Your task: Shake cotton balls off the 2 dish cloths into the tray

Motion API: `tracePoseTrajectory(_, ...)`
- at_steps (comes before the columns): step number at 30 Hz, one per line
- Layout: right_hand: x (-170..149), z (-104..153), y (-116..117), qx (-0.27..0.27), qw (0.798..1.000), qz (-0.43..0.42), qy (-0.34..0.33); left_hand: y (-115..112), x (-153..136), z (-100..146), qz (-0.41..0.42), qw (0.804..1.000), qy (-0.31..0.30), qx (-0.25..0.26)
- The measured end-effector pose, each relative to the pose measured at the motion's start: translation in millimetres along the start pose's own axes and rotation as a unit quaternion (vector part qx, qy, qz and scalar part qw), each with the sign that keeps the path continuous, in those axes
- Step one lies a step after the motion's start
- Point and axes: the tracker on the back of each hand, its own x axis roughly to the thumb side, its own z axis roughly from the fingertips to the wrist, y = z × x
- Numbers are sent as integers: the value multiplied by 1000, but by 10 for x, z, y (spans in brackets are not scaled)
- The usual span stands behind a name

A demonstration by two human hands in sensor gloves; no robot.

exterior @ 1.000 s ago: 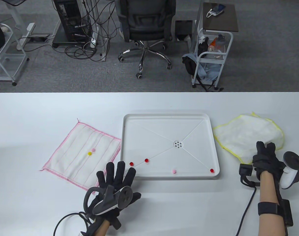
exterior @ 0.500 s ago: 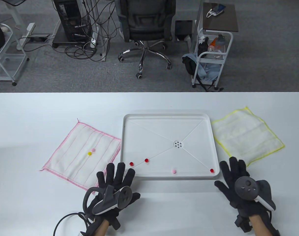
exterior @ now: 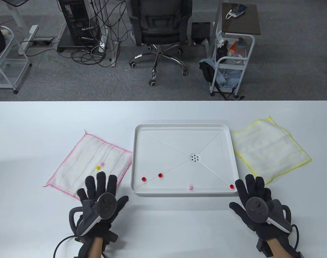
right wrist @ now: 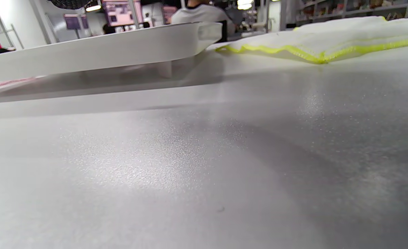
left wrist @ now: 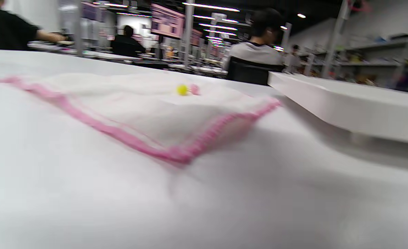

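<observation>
A white tray (exterior: 136, 158) sits mid-table with several small red and pink balls along its near side, among them a pink one (exterior: 190, 187). Left of it lies a pink-edged cloth (exterior: 80, 166) (left wrist: 145, 114) carrying a yellow ball (exterior: 98, 167) (left wrist: 182, 89) and a pink ball (exterior: 101, 163) (left wrist: 194, 89). A yellow-edged cloth (exterior: 271, 150) (right wrist: 332, 41) lies flat to the tray's right, with no balls on it. My left hand (exterior: 98, 185) is spread flat over the pink cloth's near corner. My right hand (exterior: 252, 185), also flat with straight fingers, rests beside the tray's near right corner.
The tray's side wall (left wrist: 349, 100) (right wrist: 96, 55) shows in both wrist views. Beyond the table's far edge stand an office chair (exterior: 159, 32), a computer tower (exterior: 74, 21) with cables, and a white cart (exterior: 232, 61). Bare tabletop runs along the near edge.
The right hand let go of the yellow-edged cloth, which now lies flat, and came down open near the tray's corner. The left hand slid left onto the pink cloth's near corner.
</observation>
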Motion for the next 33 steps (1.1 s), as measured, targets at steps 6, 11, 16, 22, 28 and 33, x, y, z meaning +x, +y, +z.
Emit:
tracePoseTrajectory(6, 14, 5, 3, -5, 1000, 10, 1, 64, -568, 14, 150, 985, 88, -3)
tracePoseTrajectory(11, -20, -24, 49, 24, 1000, -17, -2, -81, -498, -122, 83, 991, 72, -74)
tracePoseTrajectory(16, 3, -12, 39, 18, 1000, -18, -12, -269, -446, -242, 2, 987, 51, -155)
tracePoseTrajectory(22, 5, -11, 44, 22, 1000, -18, -13, -397, -442, -286, -13, 975, 56, -213)
tracePoseTrajectory(28, 2, -9, 41, 25, 999, -19, -10, -556, -389, -325, -33, 957, 48, -284)
tracePoseTrajectory(33, -3, -10, 41, 28, 999, -20, -7, -536, -334, -300, -46, 960, 50, -273)
